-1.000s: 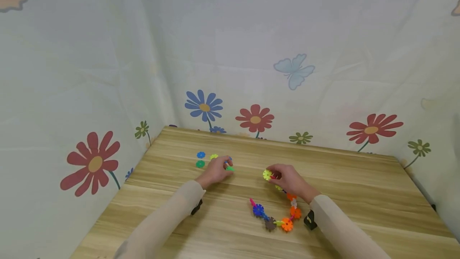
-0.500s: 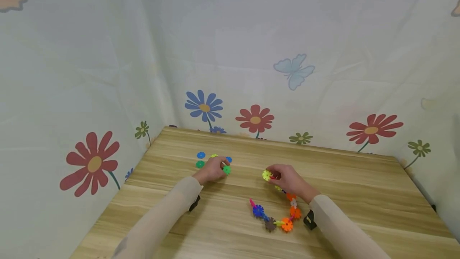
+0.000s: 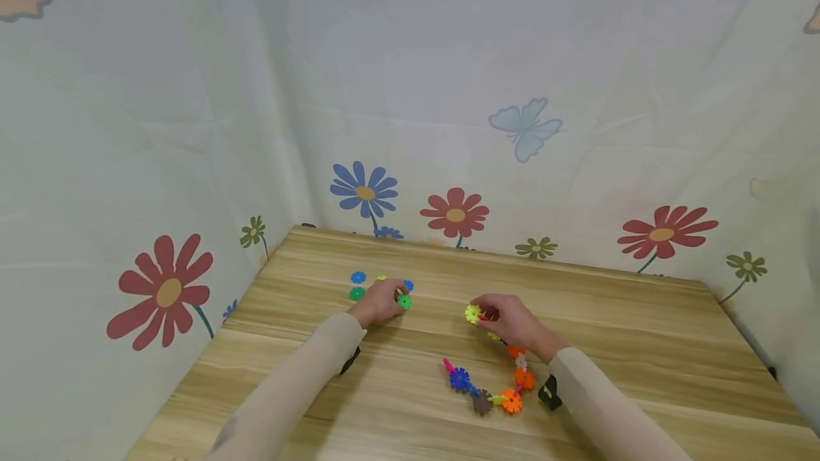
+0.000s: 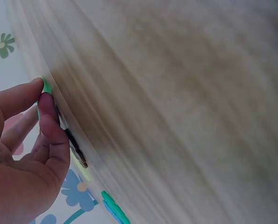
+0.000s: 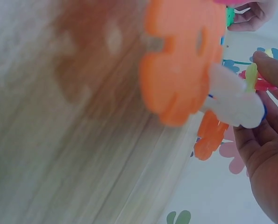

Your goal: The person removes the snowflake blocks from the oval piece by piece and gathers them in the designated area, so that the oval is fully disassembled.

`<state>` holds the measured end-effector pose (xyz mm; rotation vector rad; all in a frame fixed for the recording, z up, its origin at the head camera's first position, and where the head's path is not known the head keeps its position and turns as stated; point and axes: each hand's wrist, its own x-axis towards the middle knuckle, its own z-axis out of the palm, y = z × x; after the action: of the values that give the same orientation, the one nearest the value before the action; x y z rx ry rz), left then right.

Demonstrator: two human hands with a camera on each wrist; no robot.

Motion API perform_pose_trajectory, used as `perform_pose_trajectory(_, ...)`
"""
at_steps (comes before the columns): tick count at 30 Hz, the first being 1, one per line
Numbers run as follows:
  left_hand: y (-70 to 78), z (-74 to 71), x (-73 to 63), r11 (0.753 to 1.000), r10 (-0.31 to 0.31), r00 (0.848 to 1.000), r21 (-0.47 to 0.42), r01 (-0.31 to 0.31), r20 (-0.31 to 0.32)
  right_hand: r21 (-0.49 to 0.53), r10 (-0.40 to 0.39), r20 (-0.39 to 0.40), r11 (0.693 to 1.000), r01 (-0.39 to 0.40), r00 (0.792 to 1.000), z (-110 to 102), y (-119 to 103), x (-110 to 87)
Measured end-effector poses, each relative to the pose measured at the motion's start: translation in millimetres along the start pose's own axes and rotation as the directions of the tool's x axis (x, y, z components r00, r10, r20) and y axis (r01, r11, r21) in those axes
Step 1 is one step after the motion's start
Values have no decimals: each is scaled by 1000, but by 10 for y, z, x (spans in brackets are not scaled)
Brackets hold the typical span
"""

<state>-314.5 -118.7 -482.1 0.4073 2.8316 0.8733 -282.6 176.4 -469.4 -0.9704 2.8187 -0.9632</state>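
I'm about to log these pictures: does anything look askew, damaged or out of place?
Nothing stands out. The disc chain curves over the table, loose discs lie near the left hand, which pinches a green disc, and no damage shows.

two hands [image 3: 379,302], one table [image 3: 608,347], one chain [image 3: 482,402], three orange discs [image 3: 524,379], two green discs [image 3: 356,293], two loose blue discs [image 3: 358,277]
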Motion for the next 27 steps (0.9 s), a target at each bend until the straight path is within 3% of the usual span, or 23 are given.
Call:
perform_pose_trajectory(13,-14,15,25,999,1,1000,48,-1,-17,-10,9,8,1000,-9,1000,16,2,9)
perform_pose_trajectory(27,27,-14,37,1000,-4,1000,-4,4,-30,0,0,12,1000,0,1000,18,-4,16)
